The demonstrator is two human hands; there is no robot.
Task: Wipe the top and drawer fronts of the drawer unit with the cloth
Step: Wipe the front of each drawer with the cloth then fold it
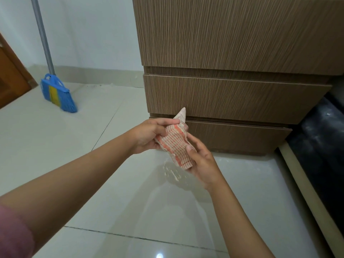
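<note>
Drawer unit (232,53): one, brown wood-grain, standing on the pale tiled floor (130,211). Three drawer fronts visible, stacked; top surface out of view. Fronts look hard and flat, likely easy to wipe.

Broom (57,94): one, blue with a yellow band, leaning at the wall, well apart from the unit.

Cloth (176,144): one, orange-and-white check, folded or bunched, held in the air just before the lowest drawer front, not clearly touching it. Judged light, soft, limp; best bunched into a pad in one palm.

Left hand (149,135): fingers closed on the cloth's upper end.

Right hand (201,162): cupping the lower end, thumb pressed on top.
</note>
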